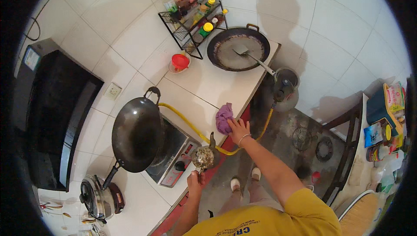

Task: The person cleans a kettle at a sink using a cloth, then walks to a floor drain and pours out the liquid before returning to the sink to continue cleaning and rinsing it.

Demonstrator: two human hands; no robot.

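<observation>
My left hand (195,184) is closed around the short handle of a round, stained metal piece (203,157) with a dark curved end, held over the counter's front edge; its exact kind is not clear. My right hand (239,131) has its fingers on a crumpled purple cloth (224,118) at the front of the white counter (191,94). Behind the metal piece runs a yellow hose (184,120), which leads round to a gas cylinder (286,86) on the floor. Left of my hands, a dark wok (137,134) rests partly over an induction cooker (176,155).
A second wok (239,64) holds a spatula (260,64) at the far counter end. A black rack (191,21) of bottles and a red bowl (180,61) stand by the wall. An electric pot (99,197) is at left, a cluttered table (354,166) at right.
</observation>
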